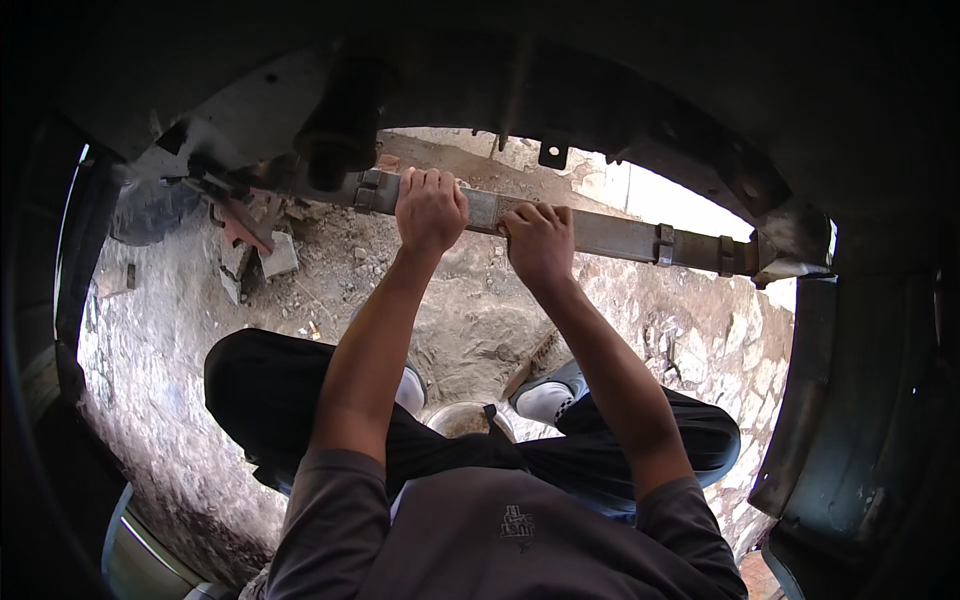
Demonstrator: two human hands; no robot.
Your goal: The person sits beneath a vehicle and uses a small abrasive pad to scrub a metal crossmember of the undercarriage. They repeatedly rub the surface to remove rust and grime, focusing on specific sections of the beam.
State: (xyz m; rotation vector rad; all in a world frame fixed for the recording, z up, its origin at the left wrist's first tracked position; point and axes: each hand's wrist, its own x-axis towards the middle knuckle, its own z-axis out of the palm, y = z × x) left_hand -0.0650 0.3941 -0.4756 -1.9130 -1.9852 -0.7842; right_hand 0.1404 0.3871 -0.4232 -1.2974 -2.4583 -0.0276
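Observation:
A long grey steel leaf spring (620, 238) with band clips runs across in front of me, sloping down to the right. My left hand (430, 208) is closed over it left of its middle, fingers wrapped over the top. Just to the right, my right hand (540, 240) grips the same spring near a rusty patch, its fingers curled over the upper edge. A short gap of bare metal separates the two hands. The spring's right end meets a bracket (785, 262); its left end goes into shadow behind a dark cylindrical part (340, 135).
Dark vehicle bodywork (860, 400) surrounds me, with a metal beam overhead carrying a holed tab (553, 153). Broken stone pieces (281, 256) and a reddish metal part (243, 226) lie at left on rough dirt. My bent legs and shoes (545, 400) are below.

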